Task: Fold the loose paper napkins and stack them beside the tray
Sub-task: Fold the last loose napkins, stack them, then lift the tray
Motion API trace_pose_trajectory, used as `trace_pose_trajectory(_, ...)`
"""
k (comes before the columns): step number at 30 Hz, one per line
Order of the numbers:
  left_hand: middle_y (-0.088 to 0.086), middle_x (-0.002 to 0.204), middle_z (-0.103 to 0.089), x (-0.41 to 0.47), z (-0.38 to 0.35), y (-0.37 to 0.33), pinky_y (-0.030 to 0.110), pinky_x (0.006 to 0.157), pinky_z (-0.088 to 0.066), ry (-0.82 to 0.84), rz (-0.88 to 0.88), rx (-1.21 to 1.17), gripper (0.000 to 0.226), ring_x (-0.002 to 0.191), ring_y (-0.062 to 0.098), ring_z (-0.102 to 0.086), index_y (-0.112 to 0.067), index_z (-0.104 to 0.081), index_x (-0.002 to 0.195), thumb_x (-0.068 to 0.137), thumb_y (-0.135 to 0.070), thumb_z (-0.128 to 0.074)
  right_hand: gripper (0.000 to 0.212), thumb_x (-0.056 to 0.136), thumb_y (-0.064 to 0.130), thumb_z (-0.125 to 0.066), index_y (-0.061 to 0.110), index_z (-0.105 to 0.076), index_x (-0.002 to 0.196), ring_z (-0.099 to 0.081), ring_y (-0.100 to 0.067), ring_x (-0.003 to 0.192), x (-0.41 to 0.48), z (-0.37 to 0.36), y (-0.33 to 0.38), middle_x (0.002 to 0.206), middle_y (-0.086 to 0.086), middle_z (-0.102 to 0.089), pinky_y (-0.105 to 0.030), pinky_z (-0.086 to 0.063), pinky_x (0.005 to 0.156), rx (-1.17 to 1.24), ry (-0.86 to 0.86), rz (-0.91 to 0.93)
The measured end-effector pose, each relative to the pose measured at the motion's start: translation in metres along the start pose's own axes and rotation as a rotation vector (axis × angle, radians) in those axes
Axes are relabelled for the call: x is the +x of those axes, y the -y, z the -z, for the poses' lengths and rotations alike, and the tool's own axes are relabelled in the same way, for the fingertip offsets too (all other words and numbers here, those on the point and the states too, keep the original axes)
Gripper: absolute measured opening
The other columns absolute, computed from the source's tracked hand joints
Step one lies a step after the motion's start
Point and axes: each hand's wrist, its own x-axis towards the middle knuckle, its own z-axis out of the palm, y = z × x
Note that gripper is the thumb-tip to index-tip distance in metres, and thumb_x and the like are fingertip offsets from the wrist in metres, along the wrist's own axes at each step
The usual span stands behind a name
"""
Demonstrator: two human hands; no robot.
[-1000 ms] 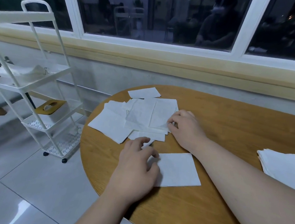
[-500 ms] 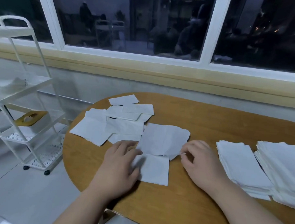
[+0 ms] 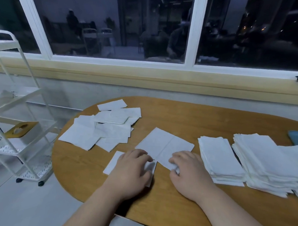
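Note:
An unfolded white napkin (image 3: 165, 144) with a centre crease lies flat on the wooden table (image 3: 187, 121) in front of me. My right hand (image 3: 188, 172) pinches its near right corner with curled fingers. My left hand (image 3: 132, 170) lies on a smaller folded napkin (image 3: 112, 164) and touches the open napkin's near left corner. A heap of loose napkins (image 3: 103, 128) sits at the table's left end. Two stacks of folded napkins stand at the right: a narrow stack (image 3: 219, 155) and a taller, wider stack (image 3: 265, 159).
A white wheeled rack (image 3: 19, 124) stands on the floor left of the table, with a tissue box (image 3: 19, 129) on a shelf. A blue object (image 3: 297, 138) pokes in at the right edge. Wall and window sill run behind the table.
My right hand has dragged one napkin from the heap to the middle, and it now lies spread flat. The view has swung right, showing more of the stacks.

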Motion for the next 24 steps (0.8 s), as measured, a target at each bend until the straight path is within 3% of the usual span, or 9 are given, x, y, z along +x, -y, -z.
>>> trace_pose_trajectory(5,-0.018,0.137,-0.046,-0.004,-0.014,-0.019,0.023,0.113,-0.018,0.026,-0.124,0.021,0.039,0.132,0.001,-0.034,-0.035,-0.057,0.128,0.089,-0.037,-0.052,0.041,0.099,0.041,-0.04,0.036,-0.053,0.137,-0.029,-0.004,0.14,-0.025,0.004,0.0,0.148,0.019,-0.041,-0.032,-0.018,0.115,-0.045,0.04,-0.033)
trace_pose_trajectory(8,-0.018,0.136,-0.049,-0.009,-0.018,-0.025,0.029,0.117,-0.021,0.039,-0.174,0.062,0.042,0.132,0.002,-0.036,-0.035,-0.057,0.128,0.088,-0.043,-0.046,0.043,0.098,0.045,-0.038,0.037,-0.053,0.137,-0.029,-0.004,0.14,-0.045,0.005,0.002,0.148,0.021,-0.04,-0.033,-0.016,0.115,-0.052,0.029,-0.005)
trace_pose_trajectory(13,-0.02,0.134,-0.051,-0.017,-0.015,-0.018,0.039,0.117,-0.023,0.042,-0.144,0.083,0.036,0.133,0.002,-0.04,-0.039,-0.057,0.119,0.092,-0.05,-0.035,0.033,0.085,0.047,-0.051,0.035,-0.072,0.107,-0.057,-0.006,0.11,-0.081,0.005,0.009,0.116,0.018,-0.066,-0.03,-0.026,0.097,-0.054,-0.033,0.077)
trace_pose_trajectory(16,-0.016,0.132,-0.054,-0.025,-0.013,-0.016,0.032,0.113,-0.027,-0.02,-0.153,0.071,0.032,0.132,0.006,-0.042,-0.036,-0.061,0.115,0.091,-0.044,-0.041,0.032,0.084,0.047,-0.055,0.033,-0.071,0.107,-0.056,-0.003,0.106,-0.094,0.007,0.009,0.111,0.022,-0.065,-0.027,-0.027,0.096,0.013,-0.034,0.15)
trace_pose_trajectory(19,-0.013,0.137,-0.054,-0.038,-0.015,-0.02,0.031,0.114,-0.027,0.02,-0.25,0.039,0.032,0.138,0.01,-0.039,-0.033,-0.063,0.118,0.089,-0.041,-0.052,0.03,0.085,0.043,-0.058,0.032,-0.071,0.11,-0.052,0.001,0.109,-0.102,0.011,0.006,0.113,0.023,-0.064,-0.022,-0.026,0.102,0.087,-0.066,0.231)
trace_pose_trajectory(24,-0.015,0.136,-0.053,-0.055,-0.016,-0.035,0.031,0.112,-0.03,0.082,-0.373,0.007,0.049,0.133,0.006,-0.041,-0.034,-0.064,0.12,0.085,-0.068,-0.06,0.034,0.084,0.047,-0.057,0.028,-0.071,0.109,-0.052,-0.003,0.113,-0.112,0.012,-0.002,0.112,0.02,-0.063,-0.031,-0.032,0.104,0.086,-0.175,0.097)
